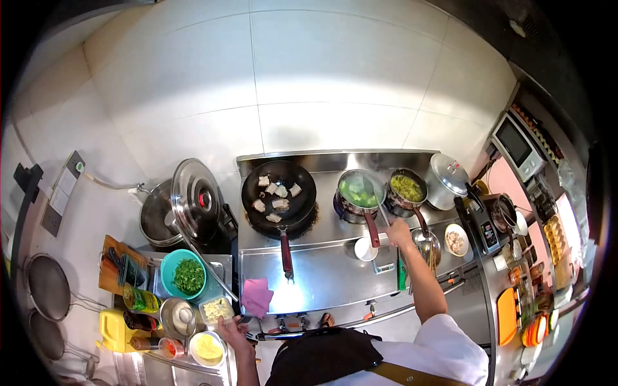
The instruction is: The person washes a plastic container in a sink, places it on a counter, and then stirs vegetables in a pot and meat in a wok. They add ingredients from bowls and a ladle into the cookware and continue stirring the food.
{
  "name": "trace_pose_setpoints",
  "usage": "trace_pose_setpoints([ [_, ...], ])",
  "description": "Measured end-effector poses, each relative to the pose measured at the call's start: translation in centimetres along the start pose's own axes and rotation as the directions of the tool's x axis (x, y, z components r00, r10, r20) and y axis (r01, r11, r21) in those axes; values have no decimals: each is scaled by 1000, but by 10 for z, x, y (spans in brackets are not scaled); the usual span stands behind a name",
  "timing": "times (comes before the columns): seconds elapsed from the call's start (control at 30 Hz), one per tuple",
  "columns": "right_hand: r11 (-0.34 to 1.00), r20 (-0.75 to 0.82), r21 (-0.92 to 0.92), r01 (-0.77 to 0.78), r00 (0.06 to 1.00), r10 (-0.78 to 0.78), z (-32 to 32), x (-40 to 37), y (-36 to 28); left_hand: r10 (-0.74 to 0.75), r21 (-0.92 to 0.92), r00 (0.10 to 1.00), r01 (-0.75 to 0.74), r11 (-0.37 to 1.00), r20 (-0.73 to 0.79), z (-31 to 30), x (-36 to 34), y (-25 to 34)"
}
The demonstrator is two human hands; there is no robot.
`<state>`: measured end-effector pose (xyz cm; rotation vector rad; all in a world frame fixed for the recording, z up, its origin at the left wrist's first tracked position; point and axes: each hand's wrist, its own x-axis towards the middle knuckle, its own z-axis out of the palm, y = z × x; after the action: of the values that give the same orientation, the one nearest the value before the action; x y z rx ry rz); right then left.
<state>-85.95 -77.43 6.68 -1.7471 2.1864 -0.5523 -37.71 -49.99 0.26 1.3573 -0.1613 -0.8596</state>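
My right hand (pixel 400 233) is closed around the handle of a long metal utensil (pixel 384 212). The utensil reaches into a red-handled saucepan (pixel 371 229) of green vegetables in steaming liquid; its head is partly hidden there. At the lower left, my left hand (pixel 233 332) lies by the counter's edge, its fingers apart at the corner of a clear container of chopped pale pieces (pixel 217 311), perhaps garlic. A white bowl of yellow food (pixel 208 348) sits close to that hand. Below my right hand stands a white cup (pixel 365 249).
A frying pan with pale pieces (pixel 286 251) occupies the left burner. Beside the saucepan are another pan of greens (pixel 408 187) and a lidded pot (pixel 447 180). A pink cloth (pixel 257 296), teal bowl of chopped greens (pixel 172 270) and large lid (pixel 188 193) lie left.
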Motion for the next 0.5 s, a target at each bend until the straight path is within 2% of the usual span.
trace_pose_setpoints([
  [0.07,998,29,55,-18,999,17,-27,-13,-19,22,2,999,-22,1000,24,7,-3,-7],
  [0.13,1000,-49,-9,-13,999,13,-34,-14,-23,-28,33,997,25,999,65,21,-13,-11],
  [0.27,997,-2,-76,-5,1000,5,-21,2,-4,-39,90,988,26,996,151,52,-20,-21],
  [0.33,987,141,-125,102,986,-85,-39,-12,1,-46,84,978,29,996,202,68,-29,-16],
  [0.37,988,143,-119,98,986,-81,-52,-17,4,-36,111,979,14,994,201,76,-33,-14],
  [0.43,951,51,-46,305,952,-302,-80,-30,17,-29,152,979,-2,988,202,83,-35,-19],
  [0.47,954,50,-41,297,954,-295,-102,-39,8,-44,160,978,11,987,203,83,-33,-26],
  [0.5,987,192,45,153,968,-159,-127,-44,-8,-57,165,977,23,986,205,86,-31,-32],
])
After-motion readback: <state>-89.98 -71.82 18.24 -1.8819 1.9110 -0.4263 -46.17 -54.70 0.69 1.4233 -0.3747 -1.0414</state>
